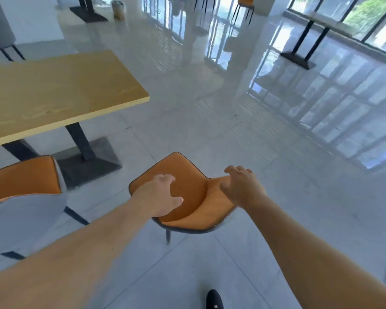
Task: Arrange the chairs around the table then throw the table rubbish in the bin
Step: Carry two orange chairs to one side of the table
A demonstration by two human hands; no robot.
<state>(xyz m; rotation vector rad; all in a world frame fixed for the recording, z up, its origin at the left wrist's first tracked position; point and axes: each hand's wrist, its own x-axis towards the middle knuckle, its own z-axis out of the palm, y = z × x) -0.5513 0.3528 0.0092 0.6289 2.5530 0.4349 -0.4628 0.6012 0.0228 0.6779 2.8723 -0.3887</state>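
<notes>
Fingers (pixel 239 169) spread, orange chair (pixel 187 197), table (pixel 54 92) near

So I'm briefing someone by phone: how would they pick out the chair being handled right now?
Start at the wooden table on the left. Off its near right corner, out on the open floor, stands an orange chair with both hands at it, left hand and right hand. The other orange chair sits at the table edge, untouched.
</notes>
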